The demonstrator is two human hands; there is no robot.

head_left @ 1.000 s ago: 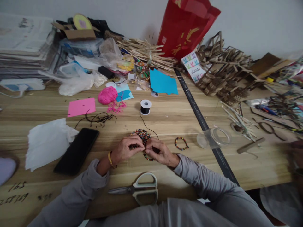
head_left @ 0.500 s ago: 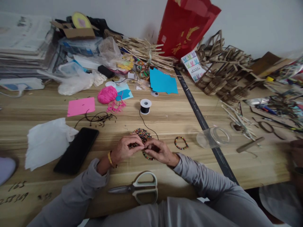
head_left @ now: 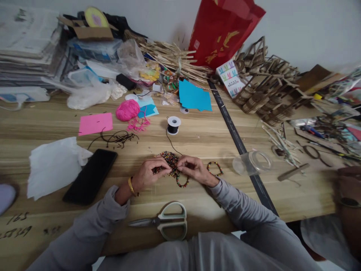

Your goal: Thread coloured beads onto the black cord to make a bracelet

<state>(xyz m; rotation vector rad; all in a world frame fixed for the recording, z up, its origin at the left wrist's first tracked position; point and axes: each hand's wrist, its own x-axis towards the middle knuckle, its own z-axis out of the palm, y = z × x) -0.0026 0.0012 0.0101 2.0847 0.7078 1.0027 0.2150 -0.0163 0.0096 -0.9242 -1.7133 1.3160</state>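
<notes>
A heap of small multicoloured beads (head_left: pixel 169 157) lies between my hands, with a short beaded string (head_left: pixel 183 184) curving out below it. My left hand (head_left: pixel 152 170) is closed in a pinch at the heap's left side; what sits between its fingertips is too small to name. Opposite it, my right hand (head_left: pixel 196 170) pinches at the upper end of the beaded string. Black cord (head_left: pixel 172 145) runs from a white spool (head_left: pixel 173 125) down to the right hand, where it goes out of sight. A finished-looking beaded bracelet (head_left: pixel 214 168) lies just right of that hand.
Scissors (head_left: pixel 169 221) lie close in front of me. A black phone (head_left: pixel 90 176) and white tissue (head_left: pixel 52 167) are at left, a clear plastic cup (head_left: pixel 252 163) at right. Pink yarn (head_left: pixel 128 110) and blue paper (head_left: pixel 194 96) lie farther back. Another person's hand (head_left: pixel 349 184) is at far right.
My hands have drawn slightly apart, the right one moving right. More of the beaded string shows below them. The view has shifted a little.
</notes>
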